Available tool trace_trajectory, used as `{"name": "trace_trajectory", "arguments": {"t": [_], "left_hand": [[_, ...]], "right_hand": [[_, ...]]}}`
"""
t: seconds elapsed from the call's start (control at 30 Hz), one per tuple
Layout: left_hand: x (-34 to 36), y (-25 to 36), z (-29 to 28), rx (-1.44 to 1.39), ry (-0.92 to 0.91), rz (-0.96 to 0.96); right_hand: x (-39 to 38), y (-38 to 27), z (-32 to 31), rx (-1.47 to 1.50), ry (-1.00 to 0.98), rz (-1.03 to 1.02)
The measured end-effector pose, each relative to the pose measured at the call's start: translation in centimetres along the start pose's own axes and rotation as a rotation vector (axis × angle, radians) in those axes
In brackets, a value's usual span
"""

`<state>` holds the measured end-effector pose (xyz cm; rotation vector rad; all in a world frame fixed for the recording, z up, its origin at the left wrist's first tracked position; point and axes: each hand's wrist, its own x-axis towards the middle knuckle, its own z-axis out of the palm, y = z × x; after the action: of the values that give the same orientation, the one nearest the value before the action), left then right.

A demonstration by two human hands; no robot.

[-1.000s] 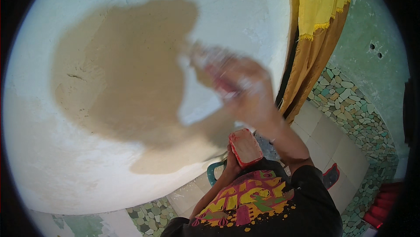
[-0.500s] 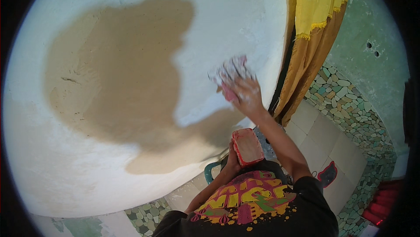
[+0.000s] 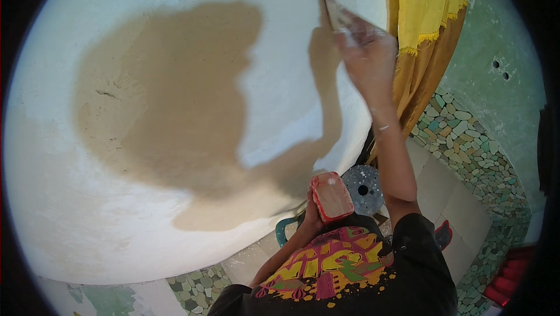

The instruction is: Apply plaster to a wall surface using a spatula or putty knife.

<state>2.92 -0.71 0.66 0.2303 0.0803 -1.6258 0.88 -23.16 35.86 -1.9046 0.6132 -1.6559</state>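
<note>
The right hand [image 3: 371,53] is raised at the far side of the scene, in front of the wall [image 3: 286,53]. Its fingers are closed around a flat scraper [image 3: 337,14], with no visible gap between them and the tool; because of some blur I cannot tell the place of each finger. The scraper is tilted, with its pointed corner to the far left, and its long dark edge seems to meet the pale wall, just beside the shadow of the hand. Whitish marks are on the fingers and on the scraper.

The left hand [image 3: 313,214] is at the near side, close to the body. It is bent around the left side of a red container [image 3: 332,197], partly open to the width of this container and holding it; the fingers beneath are hidden, so I cannot tell how they lie. The container is filled with a pale pinkish paste, and its rim is smeared.

Just to the right of the container there is a round grey speckled disc [image 3: 363,190] with a dark hole. To the left, near the wall's foot, a teal curved handle [image 3: 282,232] shows. Yellow cloth [image 3: 429,7] and brown cloth [image 3: 429,85] hang at the far right, beside the wall's edge.
</note>
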Motion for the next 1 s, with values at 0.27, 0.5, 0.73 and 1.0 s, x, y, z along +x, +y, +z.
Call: {"name": "trace_trajectory", "arguments": {"t": [0.27,0.5,0.73,1.0], "left_hand": [[0.4,-0.1,-0.9,0.026,0.082,0.042],[0.1,0.2,-0.1,-0.021,-0.053,0.011],[0.0,0.3,-0.9,-0.003,0.059,-0.019],[-0.8,0.4,-1.8,-0.045,-0.037,-0.009]], "right_hand": [[-9.6,-9.7,5.7,0.030,-0.383,-0.299],[-5.9,-7.4,3.3,0.090,-0.166,-0.393],[-1.6,-3.5,5.5,-0.247,0.007,-0.643],[-17.1,6.9,5.1,-0.211,-0.198,-0.387]]}}
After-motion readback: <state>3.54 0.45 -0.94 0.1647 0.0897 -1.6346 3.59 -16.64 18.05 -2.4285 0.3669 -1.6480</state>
